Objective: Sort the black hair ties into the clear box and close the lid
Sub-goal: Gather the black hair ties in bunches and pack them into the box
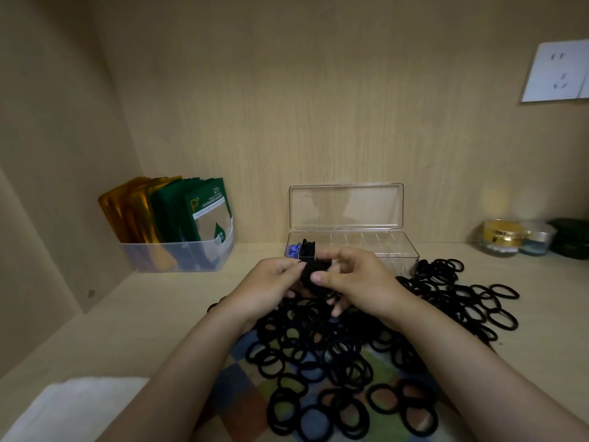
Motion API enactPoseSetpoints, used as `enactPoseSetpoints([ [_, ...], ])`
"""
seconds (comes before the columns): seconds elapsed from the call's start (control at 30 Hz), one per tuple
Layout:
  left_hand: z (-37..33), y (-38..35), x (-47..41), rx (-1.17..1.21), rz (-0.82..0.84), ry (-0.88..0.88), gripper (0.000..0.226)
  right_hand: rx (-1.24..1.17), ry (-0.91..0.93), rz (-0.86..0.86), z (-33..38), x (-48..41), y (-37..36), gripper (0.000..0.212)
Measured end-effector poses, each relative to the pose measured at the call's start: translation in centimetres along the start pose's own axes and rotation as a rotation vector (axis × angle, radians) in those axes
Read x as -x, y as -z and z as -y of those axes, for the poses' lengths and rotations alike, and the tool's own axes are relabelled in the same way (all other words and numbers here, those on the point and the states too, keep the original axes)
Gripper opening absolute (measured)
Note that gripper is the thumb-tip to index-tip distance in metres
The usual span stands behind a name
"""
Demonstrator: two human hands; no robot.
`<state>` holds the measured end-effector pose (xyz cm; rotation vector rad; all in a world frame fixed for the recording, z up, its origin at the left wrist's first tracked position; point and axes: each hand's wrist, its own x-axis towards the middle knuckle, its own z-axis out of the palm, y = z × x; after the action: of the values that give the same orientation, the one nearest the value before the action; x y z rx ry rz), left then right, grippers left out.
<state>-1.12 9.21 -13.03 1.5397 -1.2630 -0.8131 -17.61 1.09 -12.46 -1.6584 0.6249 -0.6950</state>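
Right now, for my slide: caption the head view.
Left hand and right hand hold bunched hair ties before the open clear box.

Home cabinet shelf (159,301), cosmetic jars (502,237)

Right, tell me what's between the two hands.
A bundle of black hair ties, gripped by the left hand and right hand, as the head view shows.

Light is dim and warm, casting the wooden back wall (318,106) yellow-brown. A soft bright patch glows on it above the gold jar (502,236). The open lid (345,205) of the clear box (398,250) carries a faint dark reflection. The hair ties (318,339) read as near-solid black. Wide-angle distortion bends the left wall (47,186), and the white cloth (73,406) at lower left is blurred
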Motion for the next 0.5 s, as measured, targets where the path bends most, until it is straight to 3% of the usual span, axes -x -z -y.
enactPoseSetpoints([
  [0.17, -0.5, 0.6, 0.0, 0.056, -0.021, 0.080, 0.049, -0.041, 0.011, -0.017, -0.2, 0.0, 0.0, 0.015],
  [0.27, -0.7, 1.2, -0.4, 0.053, -0.113, 0.057, 0.047, -0.072, 0.012, -0.022, 0.1, 0.0, 0.4, 0.008],
  [0.37, 0.3, 1.9, -0.8, -0.217, -0.271, -0.018, 0.027, -0.080, 0.032, -0.070, -0.1, -0.1, 0.7, 0.005],
  [0.43, 1.0, 2.0, -0.9, -0.422, -0.233, -0.050, 0.014, -0.084, 0.035, -0.099, -0.2, -0.1, 0.9, 0.009],
  [0.5, 1.6, 1.9, -1.0, -0.561, -0.118, -0.046, 0.018, -0.097, 0.030, -0.102, -0.3, -0.2, 1.0, 0.012],
])
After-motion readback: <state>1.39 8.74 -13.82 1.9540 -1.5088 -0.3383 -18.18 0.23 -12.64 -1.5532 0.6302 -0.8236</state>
